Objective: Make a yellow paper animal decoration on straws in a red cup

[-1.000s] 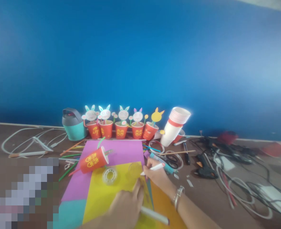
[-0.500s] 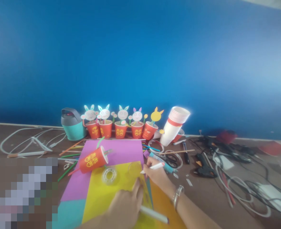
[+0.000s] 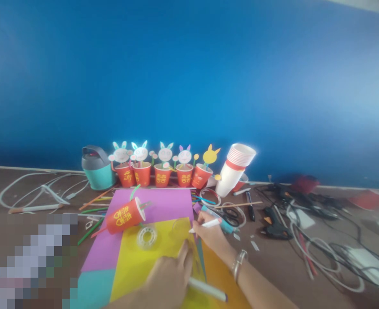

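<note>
My right hand point(image 3: 207, 227) is closed on a white marker point(image 3: 208, 224), its tip at the right edge of a yellow sheet point(image 3: 137, 266). My left hand point(image 3: 171, 274) presses on that sheet, index finger pointing forward, with another white marker point(image 3: 207, 289) sticking out to the right beneath it. A faint round outline point(image 3: 180, 228) shows near the sheet's top right corner. Left of it lies a clear tape roll point(image 3: 147, 236). A red cup point(image 3: 124, 216) with yellow print and straws lies on its side across the purple sheet point(image 3: 163, 204).
Red cups with paper animal faces point(image 3: 165, 154) line the wall, beside a tilted stack of white cups point(image 3: 231, 171). A teal container point(image 3: 99, 174) stands left. On the right are scissors point(image 3: 229, 216), a glue gun point(image 3: 274, 227) and tangled cables point(image 3: 327, 262).
</note>
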The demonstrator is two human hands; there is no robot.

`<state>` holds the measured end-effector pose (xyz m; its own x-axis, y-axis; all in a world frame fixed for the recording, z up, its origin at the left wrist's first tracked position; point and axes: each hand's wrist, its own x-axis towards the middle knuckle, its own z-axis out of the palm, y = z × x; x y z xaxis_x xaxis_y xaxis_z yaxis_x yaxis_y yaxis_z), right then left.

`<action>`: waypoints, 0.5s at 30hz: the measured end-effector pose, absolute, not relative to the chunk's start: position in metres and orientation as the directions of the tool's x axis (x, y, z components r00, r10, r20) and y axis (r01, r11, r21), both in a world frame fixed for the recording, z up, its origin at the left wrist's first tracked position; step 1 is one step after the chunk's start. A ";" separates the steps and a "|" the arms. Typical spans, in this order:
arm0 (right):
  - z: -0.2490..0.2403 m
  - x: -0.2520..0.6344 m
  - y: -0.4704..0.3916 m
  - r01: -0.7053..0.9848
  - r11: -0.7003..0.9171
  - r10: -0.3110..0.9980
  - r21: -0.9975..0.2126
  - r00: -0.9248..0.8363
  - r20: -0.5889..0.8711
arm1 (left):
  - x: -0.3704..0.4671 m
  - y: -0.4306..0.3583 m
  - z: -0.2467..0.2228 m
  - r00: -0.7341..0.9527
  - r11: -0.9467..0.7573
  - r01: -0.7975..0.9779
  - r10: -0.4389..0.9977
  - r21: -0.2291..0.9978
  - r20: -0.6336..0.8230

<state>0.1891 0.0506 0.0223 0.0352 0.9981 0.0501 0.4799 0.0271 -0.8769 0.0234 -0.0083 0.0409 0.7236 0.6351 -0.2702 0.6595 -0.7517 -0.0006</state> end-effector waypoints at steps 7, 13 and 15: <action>0.021 0.189 0.050 0.463 0.022 0.997 -0.886 0.055 0.053 | 0.024 -0.008 0.034 0.727 -0.749 0.663 0.647 -0.012 -0.230; 0.028 0.191 0.054 0.289 -0.031 0.993 -0.957 0.117 0.004 | 0.023 -0.008 0.032 0.730 -0.751 0.660 0.636 0.017 -0.252; 0.030 0.192 0.055 0.192 -0.069 0.989 -0.979 0.142 -0.042 | 0.023 -0.008 0.031 0.717 -0.738 0.675 0.648 0.021 -0.257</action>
